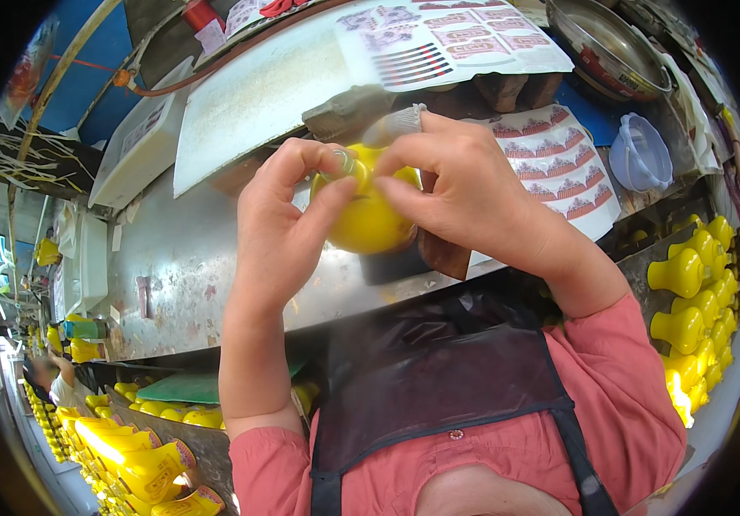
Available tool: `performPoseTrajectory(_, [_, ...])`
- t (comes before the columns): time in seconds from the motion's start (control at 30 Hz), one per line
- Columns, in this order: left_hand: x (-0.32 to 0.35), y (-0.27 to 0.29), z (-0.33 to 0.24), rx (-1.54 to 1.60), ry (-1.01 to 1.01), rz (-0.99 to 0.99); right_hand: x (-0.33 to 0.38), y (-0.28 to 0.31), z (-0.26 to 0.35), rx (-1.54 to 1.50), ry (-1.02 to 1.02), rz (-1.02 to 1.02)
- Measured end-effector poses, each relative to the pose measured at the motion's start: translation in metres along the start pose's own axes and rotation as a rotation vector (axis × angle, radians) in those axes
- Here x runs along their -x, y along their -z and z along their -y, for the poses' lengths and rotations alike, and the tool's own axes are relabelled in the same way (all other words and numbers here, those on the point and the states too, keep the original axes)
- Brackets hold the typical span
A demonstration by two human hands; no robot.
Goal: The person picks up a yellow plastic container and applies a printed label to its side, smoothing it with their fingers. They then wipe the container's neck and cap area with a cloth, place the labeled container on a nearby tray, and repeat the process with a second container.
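While the left hand (pixel 285 205) and right hand (pixel 464 163) curl thumb toward forefinger at the vessel (pixel 371 225), what they pinch I cannot tell. Keep the vessel steady.

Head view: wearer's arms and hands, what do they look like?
Coral-pink fabric sleeves end near the elbows; forearms bare. Right hand: grey fabric finger cover on one finger. Left hand: small greenish shiny item on one finger, unclear what.
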State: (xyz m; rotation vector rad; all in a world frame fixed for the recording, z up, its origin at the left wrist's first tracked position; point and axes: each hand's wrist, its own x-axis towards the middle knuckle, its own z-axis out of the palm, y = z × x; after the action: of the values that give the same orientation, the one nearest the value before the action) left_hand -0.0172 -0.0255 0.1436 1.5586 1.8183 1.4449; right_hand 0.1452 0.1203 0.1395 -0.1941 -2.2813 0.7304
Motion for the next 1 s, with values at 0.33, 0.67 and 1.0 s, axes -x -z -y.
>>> performPoseTrajectory(0.33, [-0.001,-0.004,0.003,0.101,-0.006,-0.087,0.012,-0.008,0.004,0.099,0.102,-0.066])
performPoseTrajectory(0.67, [-0.001,-0.001,0.004,0.145,0.044,-0.078,0.015,-0.003,0.007,0.15,0.134,-0.071])
performPoseTrajectory(1.0, [-0.012,0.013,0.012,0.307,0.113,0.019,0.013,-0.011,-0.001,0.104,0.156,-0.066])
